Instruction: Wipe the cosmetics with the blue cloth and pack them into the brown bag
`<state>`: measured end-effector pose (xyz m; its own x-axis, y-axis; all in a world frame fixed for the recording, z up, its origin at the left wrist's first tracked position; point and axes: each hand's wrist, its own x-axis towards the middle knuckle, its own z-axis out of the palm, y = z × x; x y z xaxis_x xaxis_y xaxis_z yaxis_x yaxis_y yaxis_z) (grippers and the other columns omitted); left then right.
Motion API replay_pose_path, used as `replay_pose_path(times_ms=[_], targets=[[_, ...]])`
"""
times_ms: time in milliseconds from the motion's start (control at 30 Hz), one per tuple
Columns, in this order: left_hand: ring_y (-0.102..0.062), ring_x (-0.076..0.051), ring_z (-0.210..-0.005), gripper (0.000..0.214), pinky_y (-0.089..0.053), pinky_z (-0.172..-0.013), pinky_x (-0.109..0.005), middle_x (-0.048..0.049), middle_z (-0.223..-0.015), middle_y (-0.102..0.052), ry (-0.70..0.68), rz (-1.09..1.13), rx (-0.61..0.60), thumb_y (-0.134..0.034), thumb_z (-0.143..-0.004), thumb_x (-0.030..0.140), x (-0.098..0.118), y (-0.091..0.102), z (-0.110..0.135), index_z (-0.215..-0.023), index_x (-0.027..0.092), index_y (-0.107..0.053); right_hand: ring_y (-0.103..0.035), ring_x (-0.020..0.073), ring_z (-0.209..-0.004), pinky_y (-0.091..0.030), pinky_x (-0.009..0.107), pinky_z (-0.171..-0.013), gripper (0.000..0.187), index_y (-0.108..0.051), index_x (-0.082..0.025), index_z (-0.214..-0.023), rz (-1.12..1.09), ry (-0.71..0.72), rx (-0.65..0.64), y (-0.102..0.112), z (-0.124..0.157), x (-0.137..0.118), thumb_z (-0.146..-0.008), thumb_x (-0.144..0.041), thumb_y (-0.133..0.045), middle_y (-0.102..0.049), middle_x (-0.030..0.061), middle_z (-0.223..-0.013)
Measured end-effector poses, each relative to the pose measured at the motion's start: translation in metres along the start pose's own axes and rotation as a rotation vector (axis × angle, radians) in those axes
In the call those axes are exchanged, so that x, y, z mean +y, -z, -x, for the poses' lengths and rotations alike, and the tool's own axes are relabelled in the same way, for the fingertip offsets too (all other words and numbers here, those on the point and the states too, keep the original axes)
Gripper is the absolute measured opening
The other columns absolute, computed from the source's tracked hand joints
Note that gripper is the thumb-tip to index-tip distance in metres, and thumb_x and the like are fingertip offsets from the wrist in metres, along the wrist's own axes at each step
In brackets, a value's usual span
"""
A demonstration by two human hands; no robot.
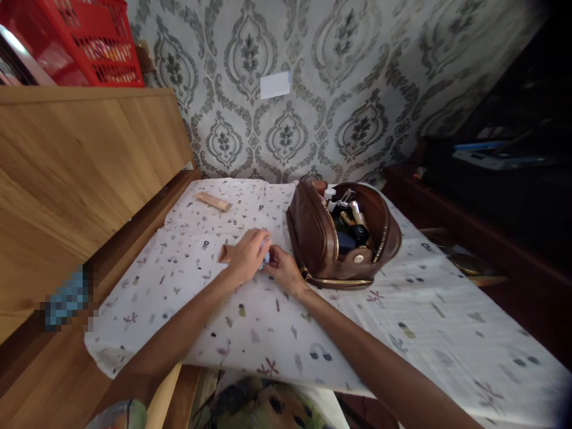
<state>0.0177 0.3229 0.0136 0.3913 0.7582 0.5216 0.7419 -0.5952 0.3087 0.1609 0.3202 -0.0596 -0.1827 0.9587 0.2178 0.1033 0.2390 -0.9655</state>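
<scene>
My left hand [248,255] and my right hand [286,271] meet over the cloth-covered table, left of the bag. Between their fingers shows a small light-blue thing [267,257], mostly covered, so its kind is unclear. Both hands have their fingers closed around it. The end of a tan-brown tube-like item [226,254] sticks out on the left side of my left hand; whether it is held or lies on the cloth I cannot tell. Just right of my right hand stands an open brown toiletry bag [313,229] with gold zips, filled with cosmetics such as a white-capped bottle [330,195].
A beige cosmetic tube [213,201] lies farther back on the printed tablecloth [250,333]. A wooden cabinet [89,161] borders the left side, with a red basket [105,47] on top. The patterned wall [286,131] rises behind. Dark furniture [496,238] stands at the right.
</scene>
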Motion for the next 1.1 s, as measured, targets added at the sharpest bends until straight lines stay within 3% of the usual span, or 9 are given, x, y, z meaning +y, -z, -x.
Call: replay_pose_path(times_ms=[133,300,433,567,700,833,967,1100], targets=[[-0.064,-0.023,-0.093,0.022,-0.050,-0.086,-0.037,-0.0083,-0.098,-0.070,0.028,-0.150,-0.147,-0.042,-0.101,0.026,-0.010,-0.018,0.007,-0.102,0.019,-0.063,-0.063,0.0178,-0.078,-0.055,0.031,-0.073,0.033,-0.057,-0.020,-0.092,-0.033,-0.023,0.001,0.001,-0.002,-0.001,-0.067,-0.034,-0.073,-0.066,-0.0003,-0.082],[-0.063,-0.023,-0.096,0.026,-0.048,-0.088,-0.038,-0.0076,-0.098,-0.071,0.159,-0.217,-0.191,-0.041,-0.100,0.025,-0.059,0.001,0.022,-0.097,0.019,-0.066,-0.067,0.0207,-0.085,-0.055,0.035,-0.082,0.043,-0.057,-0.020,-0.094,-0.095,-0.052,-0.005,0.001,-0.001,-0.002,-0.066,-0.045,-0.079,-0.069,0.0023,-0.085],[-0.058,-0.030,-0.110,0.029,-0.046,-0.093,-0.043,-0.0149,-0.115,-0.066,0.321,-0.305,-0.163,-0.041,-0.099,0.030,-0.083,0.013,0.032,-0.110,0.017,-0.064,-0.066,0.0206,-0.082,-0.056,0.034,-0.078,0.045,-0.059,-0.020,-0.091,-0.063,-0.033,-0.002,0.001,0.001,-0.003,-0.066,-0.051,-0.081,-0.067,0.0020,-0.083],[-0.061,-0.032,-0.109,0.041,-0.048,-0.088,-0.041,-0.0163,-0.117,-0.064,0.478,-0.445,-0.192,-0.046,-0.097,0.045,-0.083,0.017,0.034,-0.126,0.017,-0.055,-0.065,0.0187,-0.072,-0.054,0.028,-0.059,0.047,-0.062,-0.021,-0.097,-0.090,-0.059,0.012,0.001,0.003,-0.005,-0.067,-0.052,-0.080,-0.065,0.0018,-0.084],[-0.068,-0.028,-0.096,0.036,-0.049,-0.084,-0.037,-0.0138,-0.104,-0.070,0.537,-0.399,-0.249,-0.044,-0.099,0.042,-0.084,0.024,0.034,-0.122,0.017,-0.054,-0.060,0.0139,-0.058,-0.044,0.023,-0.042,0.048,-0.064,-0.022,-0.106,-0.079,-0.095,0.008,0.001,0.004,-0.006,-0.070,-0.051,-0.078,-0.064,0.0028,-0.090],[-0.067,-0.027,-0.095,0.028,-0.050,-0.082,-0.036,-0.0140,-0.107,-0.068,0.459,-0.345,-0.034,-0.046,-0.099,0.037,-0.091,0.032,0.039,-0.117,0.017,-0.053,-0.066,0.0164,-0.075,-0.056,0.028,-0.063,0.047,-0.065,-0.022,-0.109,-0.098,-0.012,-0.012,0.002,0.005,-0.008,-0.071,-0.045,-0.080,-0.067,0.0034,-0.095],[-0.063,-0.022,-0.097,0.024,-0.050,-0.085,-0.032,-0.0100,-0.105,-0.063,0.148,-0.177,0.267,-0.045,-0.101,0.034,-0.080,0.033,0.041,-0.117,0.018,-0.051,-0.067,0.0203,-0.090,-0.056,0.035,-0.081,0.038,-0.068,-0.022,-0.104,-0.065,0.065,0.003,0.003,0.005,-0.010,-0.077,-0.047,-0.074,-0.068,0.0063,-0.103],[-0.061,-0.019,-0.089,0.021,-0.052,-0.079,-0.031,-0.0066,-0.096,-0.058,-0.093,-0.079,0.362,-0.039,-0.102,0.026,-0.056,0.031,0.040,-0.119,0.020,-0.049,-0.066,0.0221,-0.094,-0.056,0.039,-0.086,0.048,-0.064,-0.023,-0.114,-0.030,0.072,0.058,0.004,0.005,-0.010,-0.076,-0.049,-0.075,-0.067,0.0075,-0.108]])
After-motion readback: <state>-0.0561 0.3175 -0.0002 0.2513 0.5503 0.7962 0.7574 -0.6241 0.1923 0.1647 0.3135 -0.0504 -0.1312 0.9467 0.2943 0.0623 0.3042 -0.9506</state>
